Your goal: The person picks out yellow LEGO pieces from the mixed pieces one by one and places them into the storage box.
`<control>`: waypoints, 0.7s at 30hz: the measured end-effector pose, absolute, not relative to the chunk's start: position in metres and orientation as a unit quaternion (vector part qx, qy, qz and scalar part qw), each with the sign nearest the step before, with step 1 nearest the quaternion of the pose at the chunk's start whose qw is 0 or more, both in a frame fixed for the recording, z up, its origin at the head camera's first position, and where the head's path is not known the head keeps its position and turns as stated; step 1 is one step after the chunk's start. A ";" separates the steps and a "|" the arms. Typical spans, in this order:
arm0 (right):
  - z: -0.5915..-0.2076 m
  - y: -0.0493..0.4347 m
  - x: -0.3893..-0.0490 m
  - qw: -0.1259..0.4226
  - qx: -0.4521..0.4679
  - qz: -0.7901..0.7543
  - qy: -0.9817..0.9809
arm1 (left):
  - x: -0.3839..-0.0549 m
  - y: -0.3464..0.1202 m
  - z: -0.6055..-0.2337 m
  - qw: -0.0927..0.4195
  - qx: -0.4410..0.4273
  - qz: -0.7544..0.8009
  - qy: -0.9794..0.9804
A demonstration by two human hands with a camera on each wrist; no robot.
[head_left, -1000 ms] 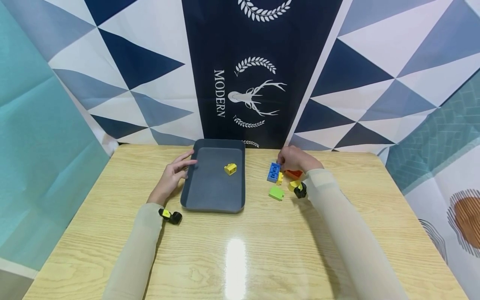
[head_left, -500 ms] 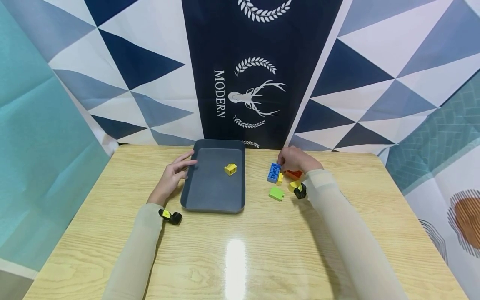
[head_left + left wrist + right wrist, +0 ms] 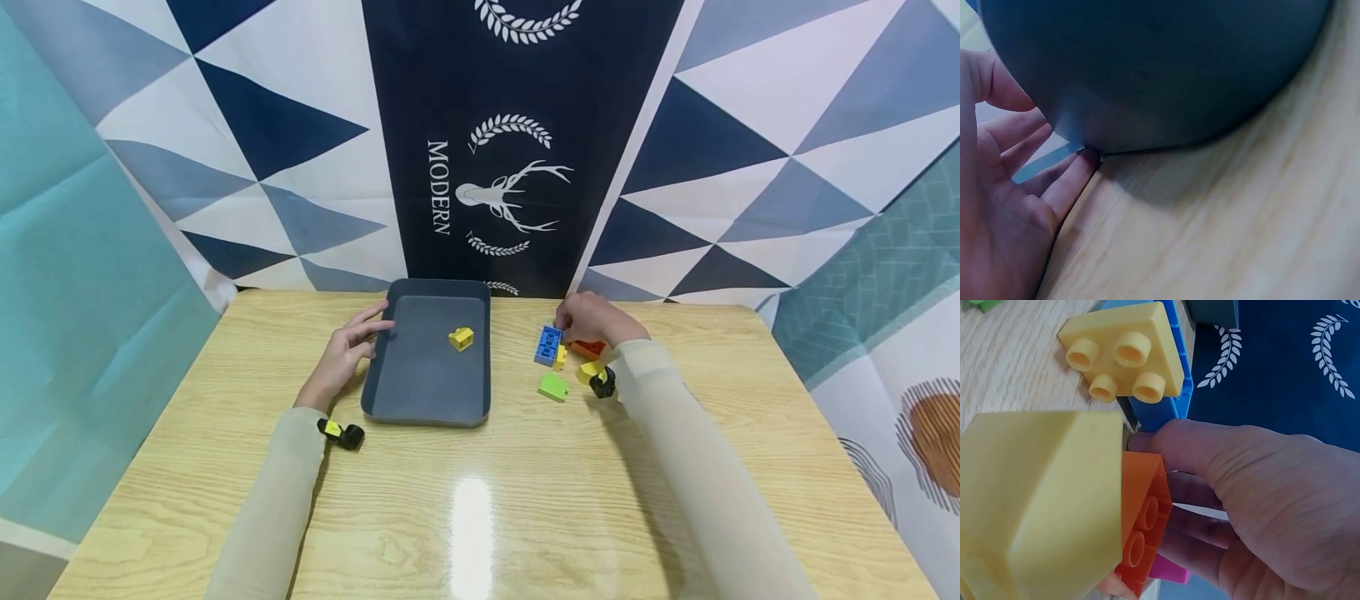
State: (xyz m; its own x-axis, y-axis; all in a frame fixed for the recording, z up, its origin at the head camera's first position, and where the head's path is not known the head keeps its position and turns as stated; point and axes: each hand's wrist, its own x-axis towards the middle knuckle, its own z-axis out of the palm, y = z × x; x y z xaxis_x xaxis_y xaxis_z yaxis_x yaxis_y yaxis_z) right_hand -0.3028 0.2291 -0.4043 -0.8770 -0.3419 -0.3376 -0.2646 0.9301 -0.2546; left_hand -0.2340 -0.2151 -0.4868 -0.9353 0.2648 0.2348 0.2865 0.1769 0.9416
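The right hand (image 3: pixel 596 321) has its thumb beside one blue block (image 3: pixel 547 344) and its fingers behind one orange block (image 3: pixel 1139 481); whether it grips anything cannot be told. Close by are one studded yellow block (image 3: pixel 1125 331), one sloped yellow block (image 3: pixel 1041 487), one green block (image 3: pixel 553 387) and one half-hidden pink block (image 3: pixel 1169 570). The left hand (image 3: pixel 341 358), fingers loosely extended, touches the left rim of one tray (image 3: pixel 427 392) holding one small yellow block (image 3: pixel 462 338).

Both arms (image 3: pixel 708 467) reach forward, left hand (image 3: pixel 339 357) with fingers (image 3: pixel 373 326) spread, right hand (image 3: pixel 595 318) (most fingertips hidden) angled down.
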 end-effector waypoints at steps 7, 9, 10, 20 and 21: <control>-0.405 0.230 -0.304 0.197 -0.161 -0.099 0.962 | -0.234 -0.215 -0.487 0.009 -0.181 -0.616 -0.767; -0.406 0.231 -0.304 0.197 -0.160 -0.097 0.962 | -0.234 -0.215 -0.487 0.009 -0.180 -0.617 -0.766; -0.406 0.231 -0.304 0.197 -0.159 -0.096 0.963 | -0.234 -0.214 -0.487 0.008 -0.180 -0.617 -0.766; -0.406 0.231 -0.302 0.200 -0.149 -0.105 0.963 | -0.234 -0.215 -0.487 0.006 -0.177 -0.616 -0.767; -0.406 0.231 -0.301 0.200 -0.149 -0.104 0.963 | -0.234 -0.215 -0.487 0.006 -0.178 -0.617 -0.767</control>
